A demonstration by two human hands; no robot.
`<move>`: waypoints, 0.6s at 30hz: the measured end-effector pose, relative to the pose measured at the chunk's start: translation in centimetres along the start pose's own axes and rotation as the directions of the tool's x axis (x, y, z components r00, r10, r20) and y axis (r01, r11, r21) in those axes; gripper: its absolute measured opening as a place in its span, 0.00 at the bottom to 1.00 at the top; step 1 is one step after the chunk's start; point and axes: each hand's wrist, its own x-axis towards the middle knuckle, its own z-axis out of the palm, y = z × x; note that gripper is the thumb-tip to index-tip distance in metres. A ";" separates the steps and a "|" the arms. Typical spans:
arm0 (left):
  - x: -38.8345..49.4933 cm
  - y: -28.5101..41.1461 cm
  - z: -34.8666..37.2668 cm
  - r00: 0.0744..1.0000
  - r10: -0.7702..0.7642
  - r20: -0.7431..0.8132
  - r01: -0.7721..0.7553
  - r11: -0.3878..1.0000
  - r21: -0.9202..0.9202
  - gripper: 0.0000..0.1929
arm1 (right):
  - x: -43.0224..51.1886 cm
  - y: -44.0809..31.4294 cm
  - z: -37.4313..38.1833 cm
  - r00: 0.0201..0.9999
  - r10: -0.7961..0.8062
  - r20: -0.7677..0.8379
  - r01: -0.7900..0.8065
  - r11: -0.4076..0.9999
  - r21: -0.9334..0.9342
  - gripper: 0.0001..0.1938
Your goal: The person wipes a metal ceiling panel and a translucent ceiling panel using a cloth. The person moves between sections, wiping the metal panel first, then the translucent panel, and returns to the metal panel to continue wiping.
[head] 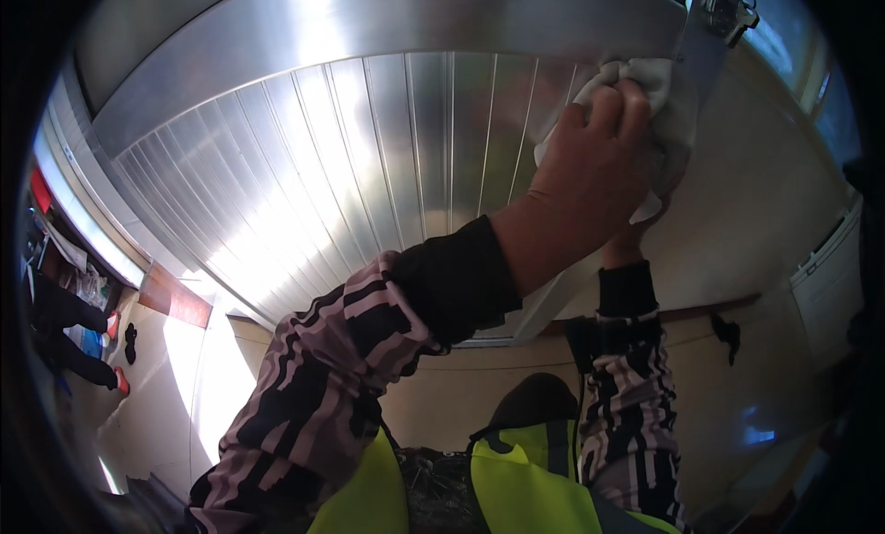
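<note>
A grey-white cloth (650,78) lies bunched against the upper right part of a silvery metal door (429,140) with vertical grooves. My left hand (588,164) presses it there with bent fingers, close to the door's right edge. Just below and behind, my right hand (626,247) is mostly hidden by my left hand and the hanging folds. Whether its fingers grip the cloth or the door edge cannot be seen. Keys (743,22) hang at the lock above the cloth, on the door's edge stile.
A pale wall (733,209) stands right of the door, with a white cabinet-like unit (826,278) beyond. Dark objects lie on the tiled floor (477,382). At far left, a person in dark trousers (76,320) and red shoes is near a cluttered area.
</note>
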 end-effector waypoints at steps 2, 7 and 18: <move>0.3 0.2 0.3 0.999 0.049 0.009 -0.049 0.999 -0.005 0.17 | -0.1 0.3 0.0 0.999 0.019 0.026 -0.026 0.966 0.259 0.50; -1.6 -2.7 -1.8 0.981 0.168 0.098 -0.162 0.984 -0.071 0.14 | 0.1 0.5 -0.8 0.992 -0.106 0.072 0.114 0.987 -0.117 0.53; -10.9 -18.8 -12.5 0.996 -0.040 -0.082 0.041 0.999 0.005 0.31 | 1.0 2.9 -1.7 0.989 0.148 -0.004 -0.122 0.796 -0.593 0.37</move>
